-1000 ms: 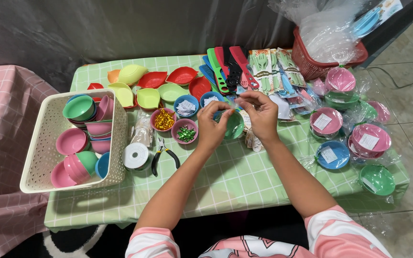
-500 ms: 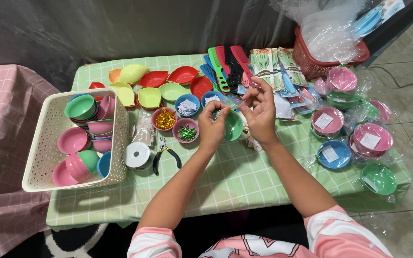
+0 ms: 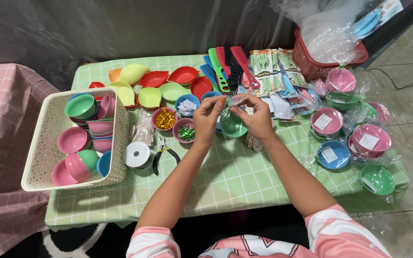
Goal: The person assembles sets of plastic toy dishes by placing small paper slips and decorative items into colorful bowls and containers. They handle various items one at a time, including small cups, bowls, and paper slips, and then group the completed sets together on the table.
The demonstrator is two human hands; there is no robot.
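— Left hand (image 3: 207,117) and right hand (image 3: 256,116) raised together over the middle of the tabletop (image 3: 235,177), fingertips pinched shut on the gathered top of a clear plastic wrap (image 3: 237,99). Hanging inside that wrap, a green bowl (image 3: 233,124), just off the cloth, toward the far edge.

— Any risk from there?

— Probably a slip: thin film, held only by fingertips. Let go on one side and likely the neck springs open, or the bowl drops onto the small dishes below.

— Which dishes?

— Just left of the left hand: a pink dish of gold bits (image 3: 165,118), a purple dish of green bits (image 3: 186,132), a blue dish of paper slips (image 3: 187,104). Light and shallow, so easily tipped by a falling bowl or a swinging elbow.

— Farther out?

— Pliers (image 3: 162,154) and a white ribbon spool (image 3: 137,155) near the left forearm. White basket (image 3: 39,157) of pink, green and blue bowls at the left edge. Leaf-shaped dishes (image 3: 149,86) and flat utensils (image 3: 228,64) along the far edge. Wrapped bowls (image 3: 354,138) crowding the right edge, a red basket (image 3: 311,64) with plastic bags at the far right corner.

— Anything in the way?

— Near edge bare between the arms; tight on both sides and beyond the hands.
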